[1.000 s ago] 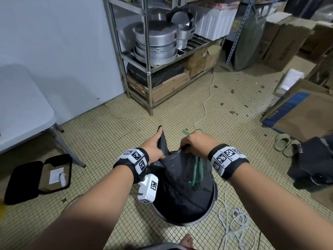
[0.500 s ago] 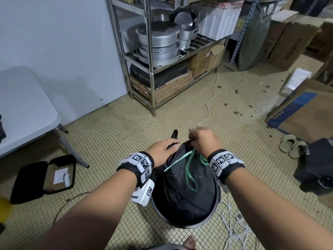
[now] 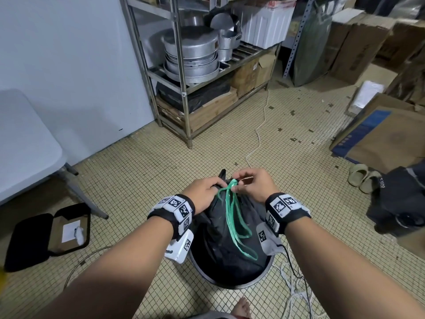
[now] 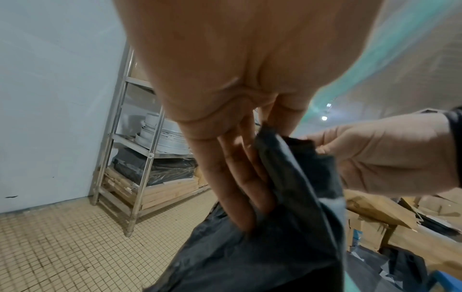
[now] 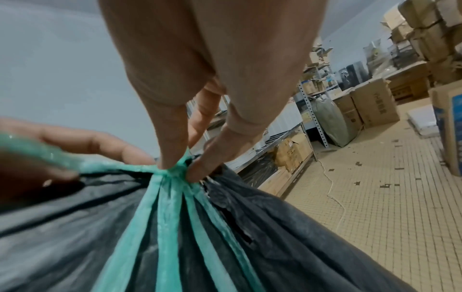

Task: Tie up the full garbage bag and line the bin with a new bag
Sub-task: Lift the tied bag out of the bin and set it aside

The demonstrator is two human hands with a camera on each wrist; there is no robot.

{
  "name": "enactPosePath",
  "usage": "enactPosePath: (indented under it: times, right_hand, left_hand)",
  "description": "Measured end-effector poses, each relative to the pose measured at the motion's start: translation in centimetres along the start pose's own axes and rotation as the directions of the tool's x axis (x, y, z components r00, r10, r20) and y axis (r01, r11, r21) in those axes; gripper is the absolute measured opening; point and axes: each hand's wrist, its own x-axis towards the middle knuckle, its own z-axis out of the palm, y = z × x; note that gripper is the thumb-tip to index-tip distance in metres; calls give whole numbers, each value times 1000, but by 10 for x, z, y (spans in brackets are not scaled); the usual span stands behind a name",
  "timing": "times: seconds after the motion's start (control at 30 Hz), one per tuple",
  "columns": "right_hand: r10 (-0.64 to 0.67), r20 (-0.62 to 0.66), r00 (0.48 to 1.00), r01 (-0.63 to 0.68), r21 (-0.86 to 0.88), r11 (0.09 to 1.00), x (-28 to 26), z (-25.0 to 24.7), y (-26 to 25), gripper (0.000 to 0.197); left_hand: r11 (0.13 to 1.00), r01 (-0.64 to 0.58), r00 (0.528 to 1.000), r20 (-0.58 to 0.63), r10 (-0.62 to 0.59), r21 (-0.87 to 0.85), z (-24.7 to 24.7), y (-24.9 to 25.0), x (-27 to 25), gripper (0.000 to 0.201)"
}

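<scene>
Black plastic: the full garbage bag (image 3: 230,245) sits in the round bin (image 3: 264,276) at 6 o'clock on the tiled floor, its mouth gathered to a neck.
Green ties: the drawstring (image 3: 232,215) is bunched at the neck, its loops hanging down the bag's near side.
Right hand: the right hand (image 3: 255,185) pinches the green bunch between thumb and fingertips (image 5: 175,158), clamped on it at the neck (the other fingers are curled loosely above).
Left hand: the left hand (image 3: 204,192) lies on the neck from 9 o'clock with its long fingers (image 4: 240,187) nearly straight, pressed against the black plastic; a hold by the thumb cannot be made out.
Change: half a second ago one strand stretched taut toward the left wrist; now the strands hang slack and both hands meet at the knot point.
Pose: both forearms reach forward from 6 o'clock, wrists level, backs of the hands up.
Around: a steel shelf (image 3: 184,95) with pans stands at 12 o'clock, a desk (image 3: 25,143) at 9 o'clock.
</scene>
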Motion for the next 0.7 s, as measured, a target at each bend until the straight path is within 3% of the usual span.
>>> enactPosePath:
  times: [0.1, 0.27, 0.43, 0.6, 0.7]
  right_hand:
    - [-27, 33, 999, 30, -94, 995, -1, 2, 1, 27]
    - [-88, 189, 978, 113, -124, 986, 2, -1, -1, 37]
    - [-104, 307, 946, 173, -206, 963, 9, -7, 0, 37]
    - [-115, 362, 925, 307, -533, 789, 23, -7, -2, 37]
    - [-137, 406, 904, 358, -539, 763, 26, -9, -7, 33]
  left_hand:
    - [1000, -7, 1000, 11, 7, -1, -2, -1, 0, 42]
    - [980, -90, 994, 72, 78, 176, -4, -4, 3, 24]
    - [988, -76, 997, -4, 77, 132, 2, -7, 4, 17]
    - [990, -39, 999, -24, 42, 135, 6, -4, 4, 18]
    - [991, -25, 998, -58, 33, 134, 13, -1, 3, 43]
